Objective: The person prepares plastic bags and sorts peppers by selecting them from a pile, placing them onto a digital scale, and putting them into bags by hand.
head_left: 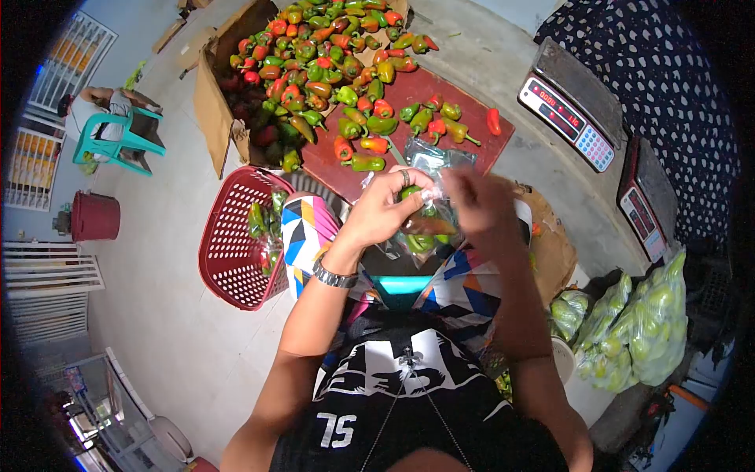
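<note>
A transparent plastic bag of green and reddish-brown peppers [429, 226] hangs above my lap. Around its top edge the fingers of my left hand [387, 206] are closed; that wrist wears a metal watch. My right hand [476, 203] is at the bag's right side, smeared by motion, so its grip does not show. Just beyond my hands, a stack of flat plastic bags [435, 156] lies on the front of a red board [330, 169]. Loose green, red and orange peppers [381, 126] are spread over that board.
Behind the board, a large pepper pile [322, 59] spills from a cardboard box [214, 102]. A red basket [228, 228] with bagged peppers stands at left. Two digital scales [568, 118] sit at right, above bags of green produce [649, 330]. Another person sits on a teal chair [98, 135].
</note>
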`<action>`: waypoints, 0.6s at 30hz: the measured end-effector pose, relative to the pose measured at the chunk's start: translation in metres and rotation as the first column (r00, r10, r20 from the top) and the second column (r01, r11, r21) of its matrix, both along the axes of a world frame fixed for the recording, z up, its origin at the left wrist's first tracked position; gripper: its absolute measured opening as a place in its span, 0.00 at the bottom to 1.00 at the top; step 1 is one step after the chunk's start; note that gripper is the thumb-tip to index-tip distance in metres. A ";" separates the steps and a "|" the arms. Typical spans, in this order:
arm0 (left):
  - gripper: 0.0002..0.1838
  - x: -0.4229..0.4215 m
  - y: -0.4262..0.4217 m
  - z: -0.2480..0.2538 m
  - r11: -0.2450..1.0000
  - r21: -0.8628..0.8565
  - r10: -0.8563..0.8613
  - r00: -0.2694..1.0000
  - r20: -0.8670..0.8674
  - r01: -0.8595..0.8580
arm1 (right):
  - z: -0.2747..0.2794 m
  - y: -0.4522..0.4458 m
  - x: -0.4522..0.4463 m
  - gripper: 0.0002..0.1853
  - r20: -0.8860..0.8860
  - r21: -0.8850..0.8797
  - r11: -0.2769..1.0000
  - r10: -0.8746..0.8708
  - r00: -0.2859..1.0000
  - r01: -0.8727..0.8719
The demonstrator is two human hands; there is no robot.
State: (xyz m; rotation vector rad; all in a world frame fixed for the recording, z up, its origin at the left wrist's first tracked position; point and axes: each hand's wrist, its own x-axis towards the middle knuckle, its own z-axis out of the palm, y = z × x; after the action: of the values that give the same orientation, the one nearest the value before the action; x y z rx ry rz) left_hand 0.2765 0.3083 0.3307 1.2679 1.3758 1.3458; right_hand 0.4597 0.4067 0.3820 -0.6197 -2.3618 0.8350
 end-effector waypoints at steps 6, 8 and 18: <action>0.08 -0.008 -0.013 -0.001 0.978 -0.178 -0.055 0.953 0.299 0.112 | 0.023 0.013 0.006 0.19 0.073 0.426 0.861 0.272 0.959 -0.277; 0.08 -0.007 -0.013 0.009 0.972 -0.207 -0.059 0.963 0.262 0.116 | 0.011 0.012 0.004 0.20 0.087 0.381 0.853 0.351 0.932 -0.357; 0.11 0.007 -0.020 0.011 0.927 0.285 0.340 0.867 -0.365 -0.244 | -0.034 0.005 -0.025 0.15 -0.023 -0.502 0.858 0.114 0.993 -0.110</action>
State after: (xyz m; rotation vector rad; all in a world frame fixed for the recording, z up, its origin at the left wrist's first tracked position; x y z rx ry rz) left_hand 0.2833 0.2887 0.3420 1.6132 1.8029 1.5390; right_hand 0.4351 0.4119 0.3475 -0.6889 -2.2007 1.5323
